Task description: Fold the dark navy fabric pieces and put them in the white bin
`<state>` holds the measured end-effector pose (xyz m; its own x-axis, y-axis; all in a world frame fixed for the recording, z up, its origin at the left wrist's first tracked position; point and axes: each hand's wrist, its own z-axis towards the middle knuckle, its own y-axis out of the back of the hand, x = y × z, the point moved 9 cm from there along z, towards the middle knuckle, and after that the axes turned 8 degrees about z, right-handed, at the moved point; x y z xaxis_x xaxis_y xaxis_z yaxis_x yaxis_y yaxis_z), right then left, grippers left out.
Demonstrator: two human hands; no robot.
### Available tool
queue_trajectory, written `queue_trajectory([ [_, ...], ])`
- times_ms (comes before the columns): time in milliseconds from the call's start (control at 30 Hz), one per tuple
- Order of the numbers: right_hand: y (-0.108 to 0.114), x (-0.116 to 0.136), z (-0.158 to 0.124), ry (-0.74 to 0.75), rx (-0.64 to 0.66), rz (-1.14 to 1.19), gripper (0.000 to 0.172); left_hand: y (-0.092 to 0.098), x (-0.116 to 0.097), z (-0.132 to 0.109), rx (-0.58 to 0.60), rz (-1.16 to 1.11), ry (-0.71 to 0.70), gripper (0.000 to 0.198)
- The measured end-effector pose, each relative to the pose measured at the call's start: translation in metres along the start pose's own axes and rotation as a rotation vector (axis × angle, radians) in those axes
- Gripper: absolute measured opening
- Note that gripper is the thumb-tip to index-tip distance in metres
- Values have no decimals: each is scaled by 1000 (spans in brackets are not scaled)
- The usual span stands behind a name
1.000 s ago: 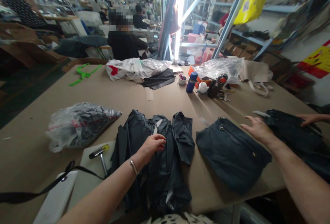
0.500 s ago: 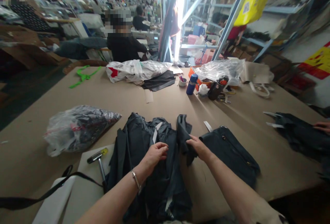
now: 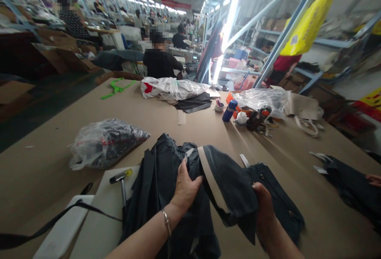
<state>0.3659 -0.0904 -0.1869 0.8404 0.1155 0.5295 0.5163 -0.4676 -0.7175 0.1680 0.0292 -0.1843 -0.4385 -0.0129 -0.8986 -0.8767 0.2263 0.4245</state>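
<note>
My right hand [image 3: 264, 203] is closed on the right edge of a dark fabric piece [image 3: 229, 179], which has a beige strip along its left side and is raised in front of me. My left hand [image 3: 187, 185], wearing a bracelet, is over a pile of dark fabric pieces [image 3: 157, 183]; its thumb is apart from its outstretched fingers, close to the strip. A white tag [image 3: 189, 153] shows just above its fingertips. Right of the raised piece lies a dark bag-like piece [image 3: 279, 191] with metal eyelets, partly hidden by my right hand.
A hammer [image 3: 121, 183] lies on a pale board [image 3: 101, 211] at left, by a clear plastic bag [image 3: 104, 143]. A blue bottle [image 3: 229, 111] and a dark bottle [image 3: 258, 119] stand farther back. At the right edge, another person's hand [image 3: 374, 180] touches dark fabric [image 3: 345, 179].
The fabric piece in my right hand, earlier bunched and folded, is now spread out with its beige strip showing. My right hand has moved right and nearer. My left hand's pinched fingers have opened.
</note>
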Motion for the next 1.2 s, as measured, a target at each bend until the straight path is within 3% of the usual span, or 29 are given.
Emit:
queue_trajectory([
  [33,0,-1,-1,-11,-10,20,12,7,-13,-2,-69,161,-173,77],
  [100,-3,-3,-3,-48,-3,38,13,6,-37,-10,-87,415,-459,78],
  [267,-30,-2,-10,-136,151,25,19,-18,-76,-28,44,709,-996,56],
  [333,-34,5,-8,-140,172,4,20,-25,-84,-29,89,719,-1140,58],
  [400,-36,17,-1,-142,164,-78,19,-27,-92,-25,98,647,-1199,58],
  [500,-45,58,4,-6,104,-392,18,-27,-105,-10,214,511,-1052,40],
  [567,-53,111,-7,354,-62,-613,24,-21,-113,4,259,485,-813,32],
  [633,-66,155,-39,788,-231,-761,31,-6,-123,17,207,463,-602,32],
  [700,-80,157,-61,997,-240,-865,35,4,-130,27,189,391,-466,31],
  [800,-87,102,-54,836,-67,-939,48,9,-132,35,181,262,-355,28],
  [933,-72,31,-20,547,-85,-732,75,-2,-125,24,243,57,-272,27],
  [1100,-95,-5,22,306,216,-345,63,-25,-104,7,394,-195,-161,26],
  [1200,-88,-15,38,183,280,-396,51,-34,-79,7,529,-377,36,38],
])
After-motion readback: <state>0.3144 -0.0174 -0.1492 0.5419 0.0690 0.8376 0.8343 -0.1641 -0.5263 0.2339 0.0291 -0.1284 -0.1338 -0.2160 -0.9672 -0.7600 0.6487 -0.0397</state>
